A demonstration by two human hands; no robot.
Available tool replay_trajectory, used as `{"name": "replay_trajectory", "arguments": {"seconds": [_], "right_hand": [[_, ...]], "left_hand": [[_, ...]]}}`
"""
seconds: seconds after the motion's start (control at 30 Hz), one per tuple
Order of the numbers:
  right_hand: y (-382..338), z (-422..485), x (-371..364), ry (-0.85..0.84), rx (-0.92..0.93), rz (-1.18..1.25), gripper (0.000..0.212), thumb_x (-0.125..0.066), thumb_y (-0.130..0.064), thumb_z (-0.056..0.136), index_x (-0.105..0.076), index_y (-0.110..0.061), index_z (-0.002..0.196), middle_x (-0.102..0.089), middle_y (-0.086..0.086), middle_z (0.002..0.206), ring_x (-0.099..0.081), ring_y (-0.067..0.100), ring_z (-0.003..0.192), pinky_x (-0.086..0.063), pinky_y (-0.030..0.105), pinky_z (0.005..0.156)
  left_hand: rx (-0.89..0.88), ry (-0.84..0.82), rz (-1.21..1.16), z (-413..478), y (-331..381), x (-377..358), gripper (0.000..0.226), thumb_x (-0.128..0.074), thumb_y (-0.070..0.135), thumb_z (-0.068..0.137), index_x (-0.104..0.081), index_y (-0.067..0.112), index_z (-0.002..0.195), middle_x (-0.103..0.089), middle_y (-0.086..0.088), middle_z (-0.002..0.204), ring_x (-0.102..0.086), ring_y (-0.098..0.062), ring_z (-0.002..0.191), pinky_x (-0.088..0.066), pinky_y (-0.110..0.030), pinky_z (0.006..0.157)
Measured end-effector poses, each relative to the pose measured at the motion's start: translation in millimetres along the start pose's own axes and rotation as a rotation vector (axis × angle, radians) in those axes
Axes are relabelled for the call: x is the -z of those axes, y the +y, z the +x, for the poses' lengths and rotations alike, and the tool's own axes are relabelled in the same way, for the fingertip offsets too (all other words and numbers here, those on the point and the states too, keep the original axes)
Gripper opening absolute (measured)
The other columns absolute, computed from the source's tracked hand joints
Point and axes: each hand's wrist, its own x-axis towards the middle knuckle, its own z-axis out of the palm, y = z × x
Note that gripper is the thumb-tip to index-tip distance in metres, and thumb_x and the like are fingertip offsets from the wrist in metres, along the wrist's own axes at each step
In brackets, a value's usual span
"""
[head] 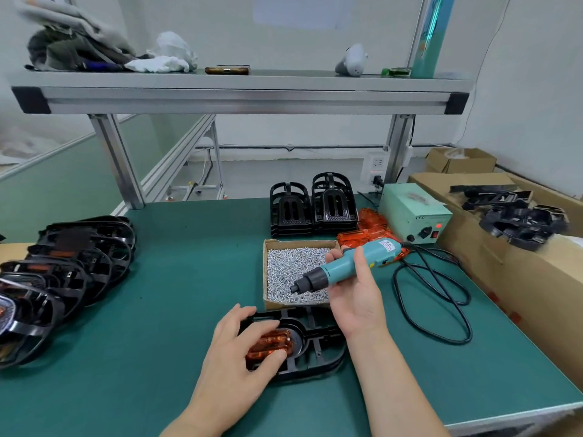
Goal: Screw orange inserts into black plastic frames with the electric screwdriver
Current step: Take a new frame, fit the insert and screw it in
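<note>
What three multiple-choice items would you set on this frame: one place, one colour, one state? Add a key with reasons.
1. Where is the box of screws relative to the black frame that holds the orange insert?
A. Just behind it on the mat
B. On the upper shelf
C. On the cardboard carton

2. What colour is the body of the electric screwdriver?
A. Red
B. Yellow
C. Teal

3. What is the right hand doing?
A. Lying flat on the mat
B. Gripping the screwdriver, tip over the screws
C. Pinching a loose screw

Key:
1 A: the box's near edge meets the frame's far edge.
2 C: the barrel is teal with a black nose.
3 B: the fingers wrap the barrel, which is held off the mat.
</note>
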Motion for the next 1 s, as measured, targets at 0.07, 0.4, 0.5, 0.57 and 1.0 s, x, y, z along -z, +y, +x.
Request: {"name": "replay_trajectory", "arguments": {"seconds": [0.07, 0.4, 0.5, 0.57, 1.0], "right_hand": [[-1.2, 0.9, 1.2, -0.046, -0.025, 0.016, 0.03, -0.062, -0.033, 0.091, -0.057, -0.01, 0.11, -0.07, 0.008, 0.085, -0.07, 0.018, 0.083, -0.061, 0.031, 0.08], [1.5, 3.5, 4.5, -0.076, -0.08, 0.032, 0.03, -0.058, -0.032, 0.093, -0.056, -0.01, 0.112, -0.061, 0.007, 0.089, -0.062, 0.017, 0.082, -0.053, 0.032, 0.09], [2.1, 6.0, 7.1, -0.066, -0.083, 0.018, 0.025, -0.054, -0.031, 0.099, -0.057, -0.011, 0.112, -0.06, 0.006, 0.089, -0.061, 0.017, 0.082, -0.051, 0.033, 0.089], [3.1, 7.3, 7.7, -0.076, -0.087, 0.004, 0.025, -0.055, -0.031, 0.099, -0.057, -0.011, 0.112, -0.061, 0.006, 0.088, -0.061, 0.017, 0.081, -0.051, 0.033, 0.088], [5.6, 9.7, 5.6, -0.06, -0.077, -0.016, 0.023, -0.057, -0.028, 0.097, -0.056, -0.01, 0.112, -0.061, 0.008, 0.088, -0.06, 0.018, 0.081, -0.05, 0.035, 0.089]], "left_hand": [[-0.012, 0.048, -0.006, 6.8, 2.7, 4.0, 0.036, -0.057, 0.059, 0.079, -0.066, 0.046, 0.111, -0.047, 0.019, 0.132, -0.029, 0.0, 0.139, -0.024, -0.02, 0.11], [-0.058, -0.059, 0.331, 111.3, 8.9, 28.8, 0.026, -0.062, 0.025, 0.096, -0.071, 0.025, 0.12, -0.068, 0.008, 0.117, -0.043, -0.019, 0.123, -0.032, -0.029, 0.107], [-0.077, -0.203, 0.485, 131.0, 12.9, 19.5, 0.03, -0.056, 0.032, 0.098, -0.066, 0.033, 0.126, -0.066, 0.009, 0.125, -0.041, -0.02, 0.125, -0.035, -0.037, 0.105], [-0.088, -0.287, 0.57, 139.7, 15.1, 13.1, 0.03, -0.056, 0.036, 0.097, -0.065, 0.037, 0.126, -0.067, 0.01, 0.122, -0.041, -0.02, 0.123, -0.035, -0.035, 0.098], [-0.165, -0.335, 0.707, 144.2, 19.7, -9.5, 0.012, -0.057, 0.019, 0.093, -0.067, 0.025, 0.095, -0.07, 0.003, 0.094, -0.051, -0.02, 0.077, -0.029, -0.03, 0.078]]}}
